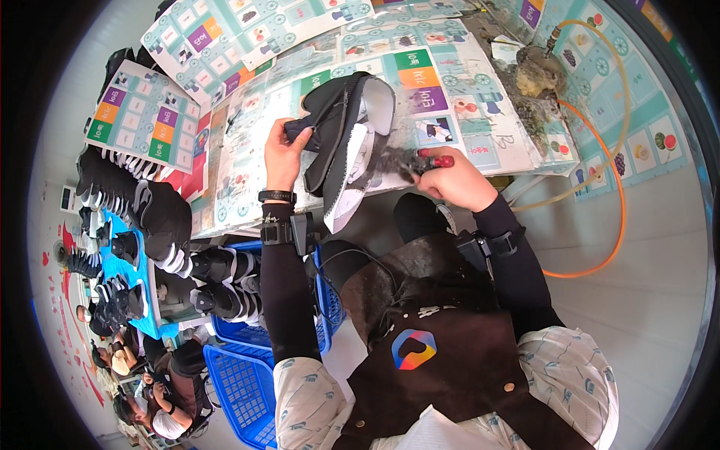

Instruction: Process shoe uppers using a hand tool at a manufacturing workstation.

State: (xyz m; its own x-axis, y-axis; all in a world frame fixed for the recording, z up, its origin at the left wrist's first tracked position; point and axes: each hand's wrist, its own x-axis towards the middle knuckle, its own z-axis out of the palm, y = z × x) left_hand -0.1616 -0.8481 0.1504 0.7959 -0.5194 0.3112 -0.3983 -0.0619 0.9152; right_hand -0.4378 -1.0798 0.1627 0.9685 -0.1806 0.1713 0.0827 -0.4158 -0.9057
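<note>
A black shoe (334, 112) with a white and grey sole is tilted over the near part of the worktable, its sole turned to the right. My left hand (286, 148) is closed on the dark fabric at the shoe's left side, thumb on top. In my right hand (459, 178) is a brush (399, 160) with a red handle and dark bristles, blurred by motion. Its bristles are close beside the sole's edge; whether they touch it I cannot tell. My right fingers are wrapped round the handle and partly hidden.
Printed sheets cover the worktable (480, 127). A dark crusted lump (538, 71) sits at its far right, near an orange hose (624, 214). Left, several black shoes (161, 225) stand stacked above blue baskets (241, 397). Other people (176, 390) sit at lower left.
</note>
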